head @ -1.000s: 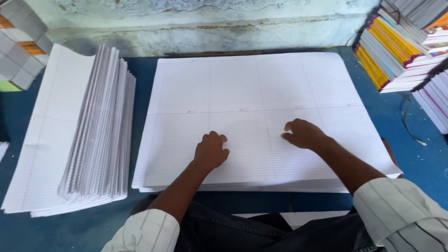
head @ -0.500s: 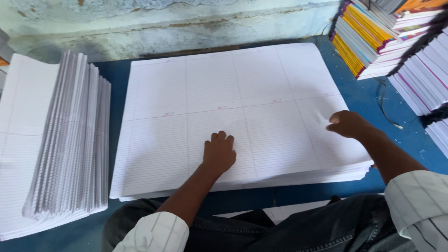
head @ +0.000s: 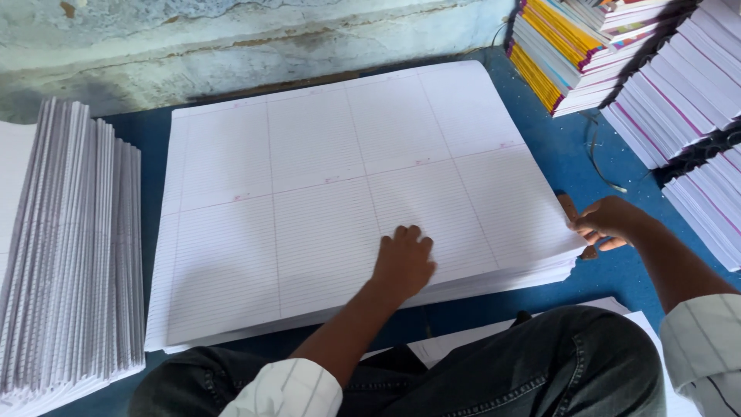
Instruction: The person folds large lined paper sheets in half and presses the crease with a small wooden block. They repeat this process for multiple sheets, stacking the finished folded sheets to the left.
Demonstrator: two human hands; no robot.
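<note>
Since the earlier frames, the right hand [head: 610, 224] has travelled from the top of the sheets out to the stack's right-hand edge, while the left hand [head: 403, 262] has stayed pressed on the paper, and the view has swung rightward so more of the book piles shows.

Left hand: lies palm down, fingers [head: 401, 233] curled loosely together, on the top sheet of the stack of large ruled sheets [head: 324, 177]. It holds nothing; it bears on the paper near the stack's 5 o'clock area.

Right hand: sits at the stack's 4 o'clock corner, fingers narrowed in a pinch against the edge of the sheets. Whether it grips one sheet or several cannot be told. A small brown object shows just beside the fingers; its kind cannot be told.

Stack of large ruled sheets: lies flat on the blue surface [head: 556, 147], at the centre of the view, directly ahead of the seated person's knees.

Surroundings: a pile of folded ruled sheets [head: 69, 247] stands at 9 o'clock from the stack, apart from it. Stacked books with coloured covers [head: 563, 54] sit at 1 o'clock, and rows of white notebooks [head: 687, 93] at 2 to 3 o'clock. A rough pale wall [head: 231, 46] runs along 12 o'clock.
</note>
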